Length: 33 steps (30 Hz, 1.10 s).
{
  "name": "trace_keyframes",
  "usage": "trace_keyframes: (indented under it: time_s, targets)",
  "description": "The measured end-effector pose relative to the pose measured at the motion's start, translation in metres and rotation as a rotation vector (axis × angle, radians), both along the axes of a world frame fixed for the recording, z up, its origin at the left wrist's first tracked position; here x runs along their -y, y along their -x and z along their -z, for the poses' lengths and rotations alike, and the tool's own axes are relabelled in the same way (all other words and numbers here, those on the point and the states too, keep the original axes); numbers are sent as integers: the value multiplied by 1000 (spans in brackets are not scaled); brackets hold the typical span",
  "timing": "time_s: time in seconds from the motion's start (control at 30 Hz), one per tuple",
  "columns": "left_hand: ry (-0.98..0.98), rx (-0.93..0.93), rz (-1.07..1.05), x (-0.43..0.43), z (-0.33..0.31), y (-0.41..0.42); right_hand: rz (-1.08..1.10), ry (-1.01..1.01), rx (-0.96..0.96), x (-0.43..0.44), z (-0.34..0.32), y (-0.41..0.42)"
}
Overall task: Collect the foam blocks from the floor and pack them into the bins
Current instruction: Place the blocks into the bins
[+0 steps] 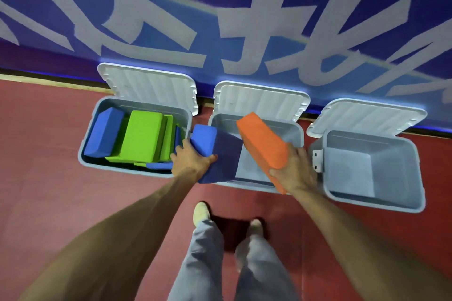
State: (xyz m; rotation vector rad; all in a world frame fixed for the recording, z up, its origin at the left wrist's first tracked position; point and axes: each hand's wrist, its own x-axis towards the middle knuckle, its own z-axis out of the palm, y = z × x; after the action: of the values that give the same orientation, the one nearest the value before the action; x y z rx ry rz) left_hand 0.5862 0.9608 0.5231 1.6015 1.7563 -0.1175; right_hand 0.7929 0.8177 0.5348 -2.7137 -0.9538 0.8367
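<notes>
three pale blue hard-plastic bins stand in a row on a red floor (49, 154), their ribbed lids (261, 100) tipped open toward twelve o'clock against a blue banner (220, 19) with large pale lettering.

the blocks are matte foam bricks with rounded edges. the left hand (193, 159) grasps a blue foam block (215, 151), thumb laid across its upper face and the fingers out of sight beyond it. the block hangs over the gap between the left bin (117, 168) and the middle bin (256, 168), covering the middle bin's seven o'clock corner. the right hand (296, 171) clasps the near end of an orange foam block (264, 146), thumb on the front and fingers curled round the far side. this block is tilted, its far end aimed at eleven o'clock, above the middle bin.

the left bin holds a green block (144, 137) lying on other green and blue pieces, with a blue block (105, 132) leaning at its nine o'clock side. the right bin (349, 171), at three o'clock of the orange block, shows a bare bottom.
</notes>
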Motion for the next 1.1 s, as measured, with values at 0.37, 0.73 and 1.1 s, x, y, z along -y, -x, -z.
trace_keyframes:
  time_s: [0.37, 0.73, 1.1]
  targets:
    - [-34, -114, 15, -48, 178, -105, 6, 19, 24, -67, 171, -86]
    - [-82, -215, 76, -77, 372, -151, 61, 29, -164, -75, 391, -76]
    - [79, -18, -52, -65, 414, -128, 92, 14, -419, -87, 453, -28]
